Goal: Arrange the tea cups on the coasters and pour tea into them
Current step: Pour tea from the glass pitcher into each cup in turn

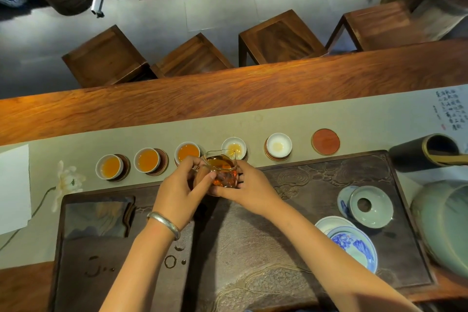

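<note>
While partly masked by both hands, glass pitcher (222, 170) at frame centre, holding amber tea, spout toward 12 o'clock, above far edge of dark carved tea tray (329, 180). Left hand (181, 186) curled round pitcher's 9 o'clock side, thumb and fingers wrapping the glass; silver bangle (164, 223) on that wrist. Right hand (249, 189) gripping the 3 o'clock side, fingertips bent against the wall; handle, if any, hidden under the palm. Base of pitcher concealed, so resting or lifted: cannot tell.

Row of five white tea cups on grey-green table runner (354, 119), running 9 to 3 o'clock beyond the pitcher. First cup (109, 166), second cup (147, 160) and third cup (187, 152) filled with orange tea, each overlapping a dark coaster only partly seen; third cup's near rim cut off by left fingers. Fourth cup (234, 148) just beyond the spout, with a shallow pale yellow pool; near edge blurred behind the glass lip. Fifth cup (278, 145) on its coaster, only a faint tint at the bottom. Bare red coaster (325, 141) at the row's 3 o'clock end, well apart from the hands.

At 4 o'clock on the tray, celadon lid (371, 206) upside down and blue-and-white saucer (353, 248). Green vessel (443, 225) cut off by the right border. Calligraphy at 2 o'clock too small to read.
</note>
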A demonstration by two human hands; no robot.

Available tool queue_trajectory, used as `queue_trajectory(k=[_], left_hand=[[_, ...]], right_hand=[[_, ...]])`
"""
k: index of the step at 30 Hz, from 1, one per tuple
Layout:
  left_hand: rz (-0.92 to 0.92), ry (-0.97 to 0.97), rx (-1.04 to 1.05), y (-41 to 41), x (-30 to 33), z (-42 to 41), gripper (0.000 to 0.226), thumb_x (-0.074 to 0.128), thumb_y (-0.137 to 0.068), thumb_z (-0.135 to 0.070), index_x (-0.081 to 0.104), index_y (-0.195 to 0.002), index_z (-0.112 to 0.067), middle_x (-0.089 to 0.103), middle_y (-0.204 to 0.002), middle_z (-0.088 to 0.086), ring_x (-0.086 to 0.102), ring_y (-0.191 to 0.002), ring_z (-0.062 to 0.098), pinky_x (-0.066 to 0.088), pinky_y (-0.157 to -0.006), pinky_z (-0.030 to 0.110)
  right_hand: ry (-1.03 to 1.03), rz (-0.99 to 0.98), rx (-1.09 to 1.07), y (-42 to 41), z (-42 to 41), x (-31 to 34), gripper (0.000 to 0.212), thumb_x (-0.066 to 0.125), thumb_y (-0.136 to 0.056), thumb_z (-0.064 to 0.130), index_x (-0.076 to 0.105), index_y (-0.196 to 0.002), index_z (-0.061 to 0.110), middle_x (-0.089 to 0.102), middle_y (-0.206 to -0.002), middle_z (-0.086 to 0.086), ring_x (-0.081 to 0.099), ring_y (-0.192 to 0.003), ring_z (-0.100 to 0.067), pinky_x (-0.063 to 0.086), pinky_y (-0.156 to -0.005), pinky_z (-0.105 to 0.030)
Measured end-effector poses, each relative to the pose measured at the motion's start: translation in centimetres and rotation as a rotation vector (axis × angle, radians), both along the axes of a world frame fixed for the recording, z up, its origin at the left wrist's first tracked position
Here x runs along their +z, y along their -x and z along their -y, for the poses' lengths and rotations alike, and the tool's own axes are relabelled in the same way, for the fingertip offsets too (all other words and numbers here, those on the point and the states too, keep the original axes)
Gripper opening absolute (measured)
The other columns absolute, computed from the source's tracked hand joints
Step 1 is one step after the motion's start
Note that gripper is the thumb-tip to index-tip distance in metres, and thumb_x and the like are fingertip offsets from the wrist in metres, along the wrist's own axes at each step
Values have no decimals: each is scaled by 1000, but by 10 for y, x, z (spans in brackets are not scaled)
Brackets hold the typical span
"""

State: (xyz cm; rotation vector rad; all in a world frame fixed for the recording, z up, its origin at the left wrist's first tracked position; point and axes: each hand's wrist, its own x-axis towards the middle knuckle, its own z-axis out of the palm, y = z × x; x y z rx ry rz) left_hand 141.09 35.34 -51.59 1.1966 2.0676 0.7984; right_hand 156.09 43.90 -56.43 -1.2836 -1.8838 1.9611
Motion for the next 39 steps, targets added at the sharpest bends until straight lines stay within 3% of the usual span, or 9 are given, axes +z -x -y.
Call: queue_trajectory(k=[8, 15, 21, 26, 32, 39], left_hand=[[-12, -4, -9, 0, 0, 1, 18, 58, -84, -46, 50, -98, -37, 67, -77, -13, 63, -69, -1, 56, -60, 33], [-7, 3, -6, 0, 0, 1, 21, 57, -83, -48, 51, -100, -36, 67, -79, -13, 63, -70, -1, 56, -61, 31], [-16, -4, -3, 0, 0, 0, 19, 58, -84, -44, 52, -99, -35, 66, -75, -13, 62, -69, -2, 52, -57, 23], [-19, 4, -9, 1, 0, -1, 19, 59, -84, -43, 52, -99, -35, 66, -75, -13, 61, -69, -3, 51, -57, 22], [-33, 8, -13, 2, -1, -1, 19, 59, -84, -44, 52, -99, -35, 66, -76, -12, 62, -67, -1, 53, -57, 24], [-31, 6, -30, 2, 0, -1, 18, 58, -85, -45, 50, -98, -36, 66, -72, -6, 62, -62, 7, 55, -56, 35]], right_hand=[[7, 9, 11, -1, -1, -2, 60, 81, -60, 66, 54, -111, 52, 72, -121, 12, 69, -113, -8, 57, -101, -44], [25, 8, 19, -2, -1, -3, 74, 81, -60, 66, 58, -125, 39, 72, -122, 11, 69, -113, -8, 56, -102, -43], [11, 17, 12, -1, -2, -4, 53, 83, -60, 65, 55, -105, 56, 73, -118, 14, 69, -111, -5, 57, -101, -42], [-3, 9, 16, -1, -3, -4, 53, 82, -60, 65, 55, -105, 56, 73, -119, 14, 69, -111, -6, 57, -100, -43], [11, 7, 24, -1, -3, -4, 67, 82, -61, 65, 57, -119, 44, 72, -121, 12, 68, -113, -7, 56, -101, -44], [19, 11, 15, 0, -3, -5, 59, 83, -60, 64, 56, -111, 52, 73, -120, 12, 70, -112, -8, 57, -101, -44]])
